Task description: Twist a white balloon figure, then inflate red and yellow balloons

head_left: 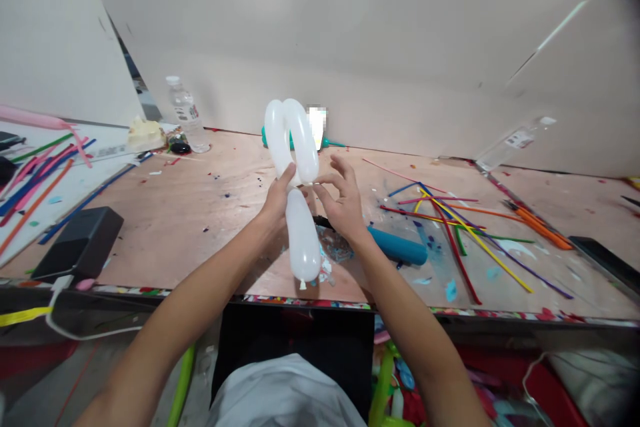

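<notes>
A long white balloon (303, 233), bent into a loop at the top with a straight knotted end hanging toward me, is held above the table. My left hand (278, 199) is closed round its twisted middle, thumb on top. At the right side of that twist, my right hand (341, 195) pinches a small end of the balloon between thumb and forefinger, its other fingers bent and raised. Behind the right wrist lies a blue cylinder (397, 245) with a black end, partly hidden by the arm.
Thin uninflated balloons (450, 213) and orange-handled pliers (543, 225) lie on the right. Plastic bottles (187, 113) stand or lean by the back panel. At left are a black box (80, 240) and more balloons (37, 187). A teal pump (333, 143) lies behind the white balloon.
</notes>
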A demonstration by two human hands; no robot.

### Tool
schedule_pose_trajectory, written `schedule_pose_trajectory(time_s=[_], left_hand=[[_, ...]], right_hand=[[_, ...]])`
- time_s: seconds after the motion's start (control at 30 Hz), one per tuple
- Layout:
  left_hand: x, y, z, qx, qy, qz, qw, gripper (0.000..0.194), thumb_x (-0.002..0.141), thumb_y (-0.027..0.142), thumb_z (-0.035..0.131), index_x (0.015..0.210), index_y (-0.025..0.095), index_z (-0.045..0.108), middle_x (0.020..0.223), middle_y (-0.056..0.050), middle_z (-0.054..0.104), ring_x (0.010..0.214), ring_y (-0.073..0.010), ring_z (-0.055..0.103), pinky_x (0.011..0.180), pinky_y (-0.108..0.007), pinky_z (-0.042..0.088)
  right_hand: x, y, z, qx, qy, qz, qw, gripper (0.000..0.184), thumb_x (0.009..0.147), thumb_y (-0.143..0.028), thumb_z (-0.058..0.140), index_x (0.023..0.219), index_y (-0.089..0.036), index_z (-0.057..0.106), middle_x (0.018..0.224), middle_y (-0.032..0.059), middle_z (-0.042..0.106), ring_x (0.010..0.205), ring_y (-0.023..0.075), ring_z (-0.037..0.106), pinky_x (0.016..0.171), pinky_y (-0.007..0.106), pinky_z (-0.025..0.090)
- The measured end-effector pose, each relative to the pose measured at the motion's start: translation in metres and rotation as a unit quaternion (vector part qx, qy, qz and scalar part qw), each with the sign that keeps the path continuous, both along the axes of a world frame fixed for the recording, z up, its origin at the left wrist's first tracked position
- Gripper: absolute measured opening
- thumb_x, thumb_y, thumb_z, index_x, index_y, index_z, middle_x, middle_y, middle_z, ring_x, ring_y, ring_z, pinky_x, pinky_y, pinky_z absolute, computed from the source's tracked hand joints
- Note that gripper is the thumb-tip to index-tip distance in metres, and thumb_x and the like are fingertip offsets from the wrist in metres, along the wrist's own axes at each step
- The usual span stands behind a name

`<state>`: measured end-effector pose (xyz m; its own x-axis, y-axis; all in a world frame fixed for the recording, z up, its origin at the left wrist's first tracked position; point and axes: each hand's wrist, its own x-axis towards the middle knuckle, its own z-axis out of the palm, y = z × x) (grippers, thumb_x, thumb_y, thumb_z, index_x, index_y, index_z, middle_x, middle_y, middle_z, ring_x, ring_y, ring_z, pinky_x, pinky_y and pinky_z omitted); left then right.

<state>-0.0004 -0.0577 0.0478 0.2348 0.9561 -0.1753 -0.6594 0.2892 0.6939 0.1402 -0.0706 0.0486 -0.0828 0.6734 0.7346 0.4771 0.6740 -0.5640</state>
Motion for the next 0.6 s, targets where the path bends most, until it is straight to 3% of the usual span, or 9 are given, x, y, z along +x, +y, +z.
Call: schedule_pose_trajectory(time_s=[0.17,0.3,0.47,0.6], left_hand=[[0.0,0.006,-0.005,-0.006,-0.074,-0.004,0.997,0.046,0.07,0.056,0.072,0.082,0.013,0.061,0.052,-0.001,0.054,0.042,-0.0108,0.05,0.042,-0.024,0.042],[-0.001,0.012,-0.008,-0.014,-0.083,-0.003,0.996,0.046,0.071,0.058,0.07,0.077,0.014,0.059,0.053,-0.002,0.056,0.045,-0.0117,0.052,0.045,-0.024,0.044],[-0.004,0.006,-0.003,0.067,0.041,0.037,0.996,0.052,0.066,0.061,0.074,0.084,0.014,0.059,0.057,-0.003,0.06,0.045,-0.0138,0.056,0.046,-0.026,0.047],[-0.004,-0.003,0.0,0.145,0.132,0.03,0.98,0.061,0.065,0.065,0.072,0.096,0.015,0.059,0.064,-0.003,0.064,0.044,-0.0153,0.059,0.042,-0.026,0.045]], right_hand=[[-0.005,-0.001,-0.003,0.018,0.007,0.008,1.0,0.006,0.089,-0.026,0.057,0.089,-0.023,0.063,0.115,0.0082,0.054,0.114,0.0224,0.052,0.1,0.045,0.044],[-0.007,-0.003,-0.002,-0.014,0.013,0.034,0.999,0.006,0.089,-0.023,0.054,0.087,-0.021,0.06,0.097,0.0055,0.057,0.094,0.0192,0.055,0.082,0.036,0.047],[-0.004,-0.001,-0.005,-0.093,0.045,0.097,0.99,0.014,0.092,-0.03,0.052,0.086,-0.02,0.06,0.084,0.002,0.059,0.078,0.0159,0.055,0.073,0.031,0.046],[0.0,0.0,-0.006,-0.112,0.063,0.092,0.987,0.018,0.091,-0.035,0.053,0.089,-0.02,0.062,0.087,0.0028,0.063,0.079,0.0167,0.057,0.075,0.032,0.047]])
